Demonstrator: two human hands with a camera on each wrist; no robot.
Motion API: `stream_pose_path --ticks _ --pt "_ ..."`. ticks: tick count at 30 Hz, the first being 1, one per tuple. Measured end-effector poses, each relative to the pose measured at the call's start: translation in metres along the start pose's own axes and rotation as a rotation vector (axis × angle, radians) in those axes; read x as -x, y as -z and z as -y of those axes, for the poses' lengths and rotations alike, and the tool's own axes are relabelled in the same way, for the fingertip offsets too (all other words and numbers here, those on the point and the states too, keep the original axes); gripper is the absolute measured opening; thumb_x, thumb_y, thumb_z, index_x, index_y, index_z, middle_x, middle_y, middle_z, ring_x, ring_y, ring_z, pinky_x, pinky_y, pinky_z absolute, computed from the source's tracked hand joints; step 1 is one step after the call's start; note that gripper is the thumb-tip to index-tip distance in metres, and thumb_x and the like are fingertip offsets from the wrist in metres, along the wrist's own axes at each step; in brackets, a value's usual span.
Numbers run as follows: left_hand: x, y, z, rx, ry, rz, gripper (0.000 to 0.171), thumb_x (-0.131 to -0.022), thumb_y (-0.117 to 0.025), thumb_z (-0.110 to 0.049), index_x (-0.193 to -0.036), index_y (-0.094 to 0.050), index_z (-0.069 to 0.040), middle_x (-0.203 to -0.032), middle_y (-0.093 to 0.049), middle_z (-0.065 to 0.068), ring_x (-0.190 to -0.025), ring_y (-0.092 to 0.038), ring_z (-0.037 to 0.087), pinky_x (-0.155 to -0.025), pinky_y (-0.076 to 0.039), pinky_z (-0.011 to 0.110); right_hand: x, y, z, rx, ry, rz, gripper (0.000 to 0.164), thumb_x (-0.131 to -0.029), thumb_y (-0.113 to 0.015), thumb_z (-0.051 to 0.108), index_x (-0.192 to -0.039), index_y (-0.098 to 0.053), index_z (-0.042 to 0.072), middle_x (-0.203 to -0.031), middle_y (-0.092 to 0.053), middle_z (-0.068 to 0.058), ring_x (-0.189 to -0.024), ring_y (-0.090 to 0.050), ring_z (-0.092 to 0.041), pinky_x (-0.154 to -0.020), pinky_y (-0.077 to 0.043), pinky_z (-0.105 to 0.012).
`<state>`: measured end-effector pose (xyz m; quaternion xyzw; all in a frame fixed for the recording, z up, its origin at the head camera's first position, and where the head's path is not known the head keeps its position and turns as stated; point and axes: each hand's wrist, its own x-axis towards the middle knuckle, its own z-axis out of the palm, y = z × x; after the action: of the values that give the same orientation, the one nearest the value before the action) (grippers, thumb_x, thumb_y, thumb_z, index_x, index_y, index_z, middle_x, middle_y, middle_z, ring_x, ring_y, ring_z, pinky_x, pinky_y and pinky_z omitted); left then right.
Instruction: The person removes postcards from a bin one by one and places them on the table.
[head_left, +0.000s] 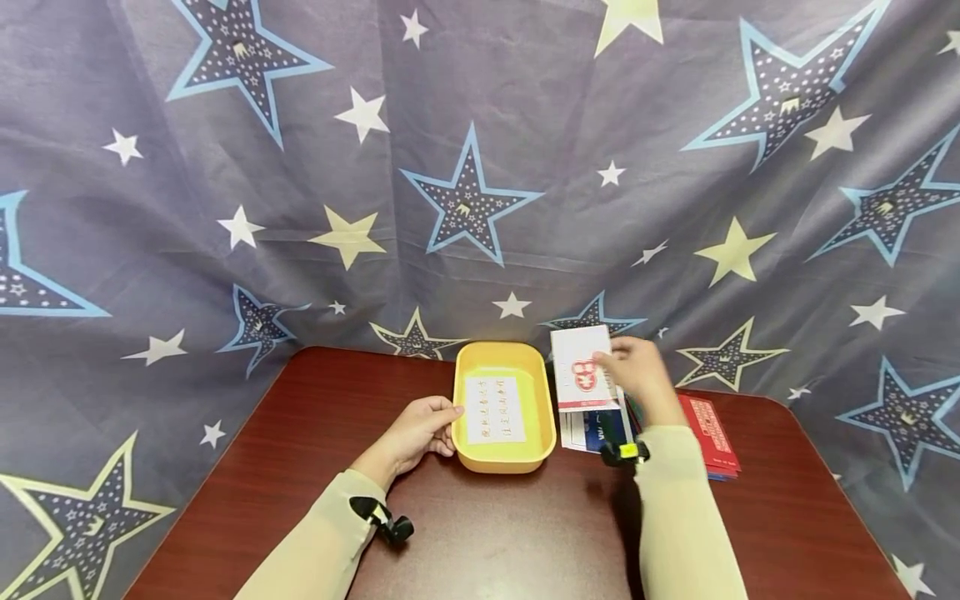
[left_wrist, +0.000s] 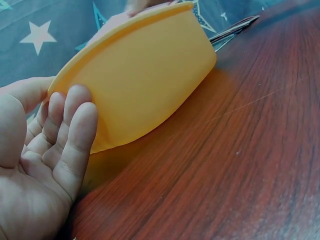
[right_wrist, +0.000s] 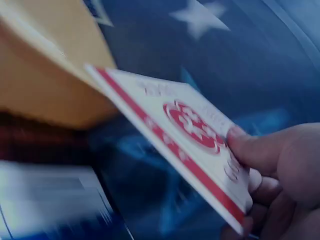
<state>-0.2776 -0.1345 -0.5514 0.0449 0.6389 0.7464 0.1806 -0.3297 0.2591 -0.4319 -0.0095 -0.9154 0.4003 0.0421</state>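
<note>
My left hand [head_left: 420, 429] grips the left rim of a yellow plastic basin [head_left: 542, 417], thumb over the edge and fingers against the outer wall, as the left wrist view shows. A white paper label [head_left: 493, 408] with handwritten characters lies inside the basin. To the right of the basin, my right hand [head_left: 639, 371] pinches a white card [right_wrist: 165, 95] with a red round emblem and a red stripe, thumb on its printed face. The card is held up and tilted, above a blue-and-white printed packet [head_left: 592, 429] on the table.
Red printed packets [head_left: 705, 429] lie stacked at the right, partly hidden behind my right forearm, with a blue edge under them. The dark red wooden table [head_left: 495, 533] ends at the back against a grey star-patterned cloth [head_left: 465, 100].
</note>
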Motion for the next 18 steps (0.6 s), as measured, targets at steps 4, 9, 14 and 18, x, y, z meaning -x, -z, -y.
stream_pose_path --ticks 4,9,14,18 --pt "0.001 0.002 -0.001 -0.009 0.005 0.007 0.02 -0.113 -0.069 -0.02 -0.1 -0.063 -0.007 -0.068 -0.065 0.0 -0.057 -0.07 0.011 -0.054 -0.064 0.024 0.014 0.033 -0.038 -0.065 -0.112 -0.062 0.043 -0.109 -0.075 0.02 -0.142 -0.071 -0.007 -0.112 -0.083 -0.021 -0.081 -0.069 -0.011 -0.071 -0.059 -0.023" --pt "0.002 0.003 -0.002 -0.01 0.009 -0.006 0.019 -0.114 -0.068 -0.019 -0.098 -0.064 -0.008 -0.069 -0.065 0.001 -0.056 -0.068 0.012 -0.054 -0.064 0.024 0.028 0.064 -0.077 -0.142 -0.241 -0.135 0.048 -0.11 -0.07 0.017 -0.151 -0.064 -0.008 -0.121 -0.075 -0.025 -0.081 -0.065 -0.011 -0.065 -0.058 -0.021" --pt "0.002 0.002 -0.004 -0.015 0.004 0.001 0.02 -0.114 -0.068 -0.019 -0.1 -0.064 -0.005 -0.07 -0.065 0.0 -0.057 -0.068 0.012 -0.055 -0.064 0.024 0.041 0.087 -0.11 -0.072 -0.349 -0.213 0.054 -0.113 -0.063 0.023 -0.158 -0.059 -0.006 -0.152 -0.063 -0.036 -0.116 -0.067 -0.034 -0.092 -0.06 -0.033" --pt "0.001 -0.001 -0.003 -0.022 0.007 0.009 0.022 -0.114 -0.068 -0.02 -0.102 -0.063 -0.002 -0.07 -0.064 -0.001 -0.057 -0.068 0.011 -0.055 -0.064 0.024 0.052 0.101 -0.133 0.024 -0.41 -0.273 0.053 -0.111 -0.06 0.022 -0.153 -0.06 -0.01 -0.157 -0.057 -0.04 -0.139 -0.058 -0.051 -0.123 -0.049 -0.061"
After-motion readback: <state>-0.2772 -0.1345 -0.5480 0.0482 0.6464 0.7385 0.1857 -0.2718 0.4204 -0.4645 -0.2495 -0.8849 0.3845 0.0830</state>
